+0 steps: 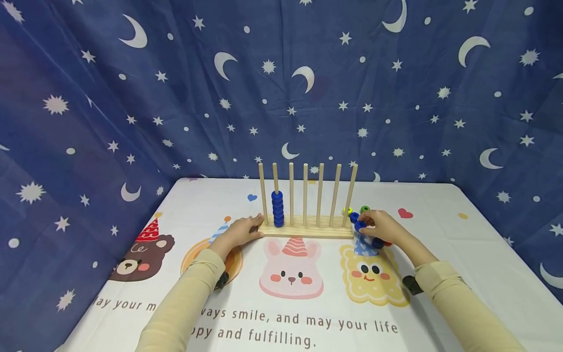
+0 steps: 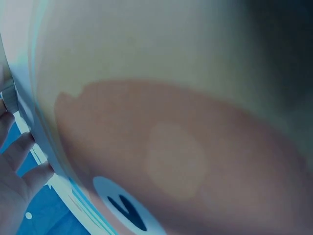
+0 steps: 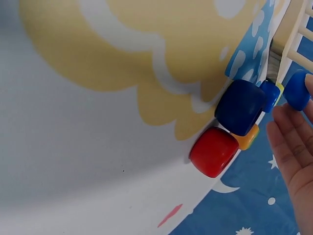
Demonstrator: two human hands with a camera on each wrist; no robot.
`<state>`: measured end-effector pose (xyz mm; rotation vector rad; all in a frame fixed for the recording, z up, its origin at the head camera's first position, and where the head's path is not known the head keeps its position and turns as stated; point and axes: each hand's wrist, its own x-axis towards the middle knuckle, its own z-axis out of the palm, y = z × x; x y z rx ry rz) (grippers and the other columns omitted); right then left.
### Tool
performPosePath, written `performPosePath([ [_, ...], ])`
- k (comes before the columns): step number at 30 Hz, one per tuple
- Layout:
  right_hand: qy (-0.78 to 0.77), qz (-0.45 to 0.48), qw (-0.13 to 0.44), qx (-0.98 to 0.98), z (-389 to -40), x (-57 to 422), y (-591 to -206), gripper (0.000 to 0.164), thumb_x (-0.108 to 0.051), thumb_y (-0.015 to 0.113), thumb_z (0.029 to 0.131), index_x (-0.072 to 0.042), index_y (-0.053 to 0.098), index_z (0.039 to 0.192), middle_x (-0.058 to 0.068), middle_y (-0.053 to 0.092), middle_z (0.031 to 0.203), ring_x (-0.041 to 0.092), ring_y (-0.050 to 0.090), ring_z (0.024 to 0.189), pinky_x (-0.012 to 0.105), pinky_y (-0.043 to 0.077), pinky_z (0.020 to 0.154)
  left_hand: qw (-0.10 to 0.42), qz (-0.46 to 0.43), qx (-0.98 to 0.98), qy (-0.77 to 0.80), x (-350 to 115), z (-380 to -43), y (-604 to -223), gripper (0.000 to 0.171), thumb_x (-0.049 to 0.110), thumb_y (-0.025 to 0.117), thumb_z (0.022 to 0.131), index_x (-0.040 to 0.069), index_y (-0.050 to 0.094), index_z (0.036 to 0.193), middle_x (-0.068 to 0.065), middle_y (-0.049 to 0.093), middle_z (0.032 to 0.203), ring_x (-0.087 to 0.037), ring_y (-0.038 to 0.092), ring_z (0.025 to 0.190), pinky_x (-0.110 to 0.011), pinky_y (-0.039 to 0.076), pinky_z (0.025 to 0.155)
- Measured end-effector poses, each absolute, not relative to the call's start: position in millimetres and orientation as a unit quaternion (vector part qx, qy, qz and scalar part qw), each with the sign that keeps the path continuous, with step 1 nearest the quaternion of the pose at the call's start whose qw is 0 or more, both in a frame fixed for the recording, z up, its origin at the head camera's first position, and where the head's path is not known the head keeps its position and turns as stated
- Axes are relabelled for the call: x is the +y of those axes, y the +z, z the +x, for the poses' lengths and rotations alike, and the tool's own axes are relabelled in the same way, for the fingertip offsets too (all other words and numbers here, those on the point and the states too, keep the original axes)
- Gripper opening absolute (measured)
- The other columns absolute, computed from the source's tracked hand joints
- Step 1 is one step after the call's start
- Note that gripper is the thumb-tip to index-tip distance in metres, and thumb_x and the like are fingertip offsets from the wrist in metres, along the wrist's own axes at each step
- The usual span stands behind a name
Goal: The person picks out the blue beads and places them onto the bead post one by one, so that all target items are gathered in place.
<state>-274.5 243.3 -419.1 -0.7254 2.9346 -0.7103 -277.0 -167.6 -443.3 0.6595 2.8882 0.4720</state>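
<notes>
A wooden counting rack (image 1: 308, 227) with several upright pegs stands on the table. Blue beads (image 1: 278, 209) are stacked on its second peg from the left. At the rack's left end, my left hand (image 1: 239, 232) grips the base between thumb and fingers; in the left wrist view its other fingers (image 2: 22, 147) spread out at the edge. Beyond the rack's right end, my right hand (image 1: 383, 227) pinches a blue bead (image 3: 296, 90) between thumb and fingertips, held off the table. Loose beads lie around it: dark blue (image 3: 239, 107), red (image 3: 212, 152) and orange (image 3: 248, 137).
Behind my right hand lie a green bead (image 1: 365, 209), a yellow bead (image 1: 348, 211) and another blue bead (image 1: 354, 217). A white printed cloth (image 1: 286, 337) covers the table. A dark blue curtain with moons and stars (image 1: 264, 98) hangs behind and to the sides.
</notes>
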Motion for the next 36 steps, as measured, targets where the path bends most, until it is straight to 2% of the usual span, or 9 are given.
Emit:
performPosePath([
  [12, -0.245, -0.266, 0.002, 0.932, -267.4, 241.7, -418.0, 0.023, -0.005, 0.069, 0.083, 0.006, 0.062, 0.101, 0.015, 0.068, 0.09, 0.025, 0.065, 0.081, 0.041, 0.056, 0.076, 0.065, 0.222, 0.96, 0.156, -169.0, -276.4, -443.4, 0.059, 0.031, 0.06, 0.092, 0.005, 0.041, 0.142, -0.018, 0.039, 0.146, -0.047, 0.043, 0.127, -0.053, 0.036, 0.106],
  [29, -0.253, -0.266, 0.001, 0.93, -258.2, 242.2, -419.5, 0.026, -0.006, 0.066, 0.084, 0.006, 0.061, 0.106, 0.015, 0.068, 0.093, 0.028, 0.066, 0.086, 0.042, 0.055, 0.079, 0.063, 0.231, 0.957, 0.162, -168.0, -278.4, -443.9, 0.06, 0.03, 0.06, 0.092, 0.003, 0.041, 0.141, -0.017, 0.039, 0.147, -0.047, 0.042, 0.128, -0.053, 0.035, 0.106],
  [36, -0.254, -0.27, -0.005, 0.929, -255.6, 239.8, -419.2, 0.027, -0.006, 0.066, 0.084, 0.007, 0.062, 0.108, 0.015, 0.068, 0.096, 0.027, 0.066, 0.088, 0.041, 0.055, 0.08, 0.068, 0.221, 0.958, 0.168, -167.8, -279.0, -445.7, 0.061, 0.031, 0.06, 0.091, 0.006, 0.038, 0.143, -0.018, 0.039, 0.146, -0.046, 0.041, 0.129, -0.052, 0.035, 0.107],
])
